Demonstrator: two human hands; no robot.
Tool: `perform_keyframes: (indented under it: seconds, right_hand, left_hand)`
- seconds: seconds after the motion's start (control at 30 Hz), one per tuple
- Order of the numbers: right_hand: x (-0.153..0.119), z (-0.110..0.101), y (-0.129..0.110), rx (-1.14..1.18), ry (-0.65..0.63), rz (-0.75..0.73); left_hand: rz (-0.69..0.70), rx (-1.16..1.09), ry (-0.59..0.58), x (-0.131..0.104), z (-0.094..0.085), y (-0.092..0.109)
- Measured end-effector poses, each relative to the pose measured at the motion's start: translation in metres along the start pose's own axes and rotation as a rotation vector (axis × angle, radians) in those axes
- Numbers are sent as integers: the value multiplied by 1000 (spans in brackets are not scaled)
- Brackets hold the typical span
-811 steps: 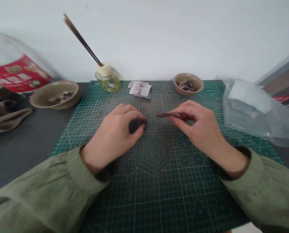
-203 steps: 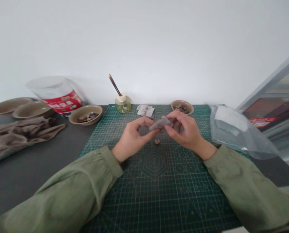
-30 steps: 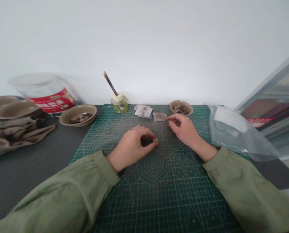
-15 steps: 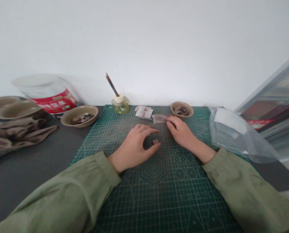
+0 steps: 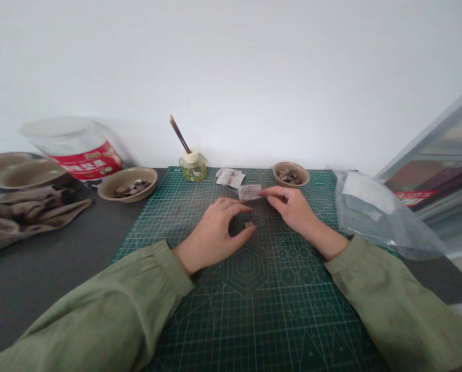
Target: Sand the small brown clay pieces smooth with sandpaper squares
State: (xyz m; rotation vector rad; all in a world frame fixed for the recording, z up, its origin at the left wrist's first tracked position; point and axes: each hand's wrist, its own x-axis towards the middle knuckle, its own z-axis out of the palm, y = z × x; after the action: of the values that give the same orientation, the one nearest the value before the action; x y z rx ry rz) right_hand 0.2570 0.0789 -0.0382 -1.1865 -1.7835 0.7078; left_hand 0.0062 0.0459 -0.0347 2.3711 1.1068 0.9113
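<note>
My left hand (image 5: 215, 235) rests on the green cutting mat (image 5: 231, 320), thumb and fingers apart, with a small pale chip (image 5: 248, 225) beside the thumb tip. To its right, my right hand (image 5: 293, 209) pinches the right end of a thin, whitish see-through packet (image 5: 249, 192) between thumb and fingers. Just behind the packet lie white patches with brown marks (image 5: 231, 178). A small tan bowl (image 5: 291, 174) of brownish stone-like pieces stands behind my right hand.
A reed diffuser (image 5: 193, 164) stands at the mat's back left. Further left are a tan bowl of pieces (image 5: 127, 184), a clear tub with a red label (image 5: 76, 150), more bowls (image 5: 31, 174) and a brown cloth (image 5: 29, 214). A clear plastic bag (image 5: 378, 209) lies right.
My right hand has drawn the packet slightly left and toward me, away from the small bowl. My left hand has barely moved.
</note>
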Motion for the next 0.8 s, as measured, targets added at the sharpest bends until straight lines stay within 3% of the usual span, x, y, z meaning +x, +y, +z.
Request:
perform_keyframes:
  seconds: [0.2,0.37,0.57,0.8]
  right_hand:
    - [-4,-8,-13,55,34,-84]
    - [-7,-10,-20,90,18,-119]
    - [-7,-10,-18,99,48,-64]
    - [0,-5,1,116,111,63]
  left_hand:
    - [-191,-80,228,3,0,-11]
    - [-231,-134,262,7,-6,-9]
    - [-228,-117,223,6,-7,-8]
    - [-58,-2,11,2,-4,-6]
